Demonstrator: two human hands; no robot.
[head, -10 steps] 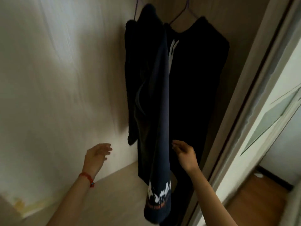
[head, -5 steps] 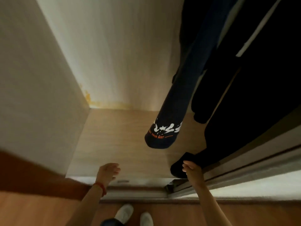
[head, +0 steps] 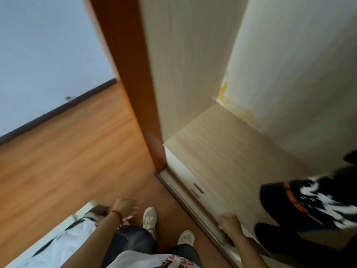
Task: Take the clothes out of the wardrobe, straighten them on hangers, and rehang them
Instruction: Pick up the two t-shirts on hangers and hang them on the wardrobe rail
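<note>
I look steeply down at the wardrobe's (head: 218, 147) pale wooden floor and left wall. The hem of a dark navy garment (head: 311, 202) with white and orange print hangs at the right edge, another black garment (head: 274, 238) below it. My right hand (head: 229, 222) hangs over the sliding-door track, fingers loosely curled, holding nothing. My left hand (head: 125, 207), a red bracelet at its wrist, hangs over the floor with relaxed fingers and nothing in it. No hanger is in view.
An orange-brown wardrobe frame (head: 133, 84) divides the wardrobe from the wooden room floor (head: 67, 151). White fabric with dark lines (head: 58, 246) lies on a surface at the lower left. My two white shoes (head: 149, 218) stand by the track (head: 193, 202).
The view swung left and further down; the hanging clothes slid to the right edge. Both hands dropped lower, and the left hand moved away from the wardrobe over the room floor.
</note>
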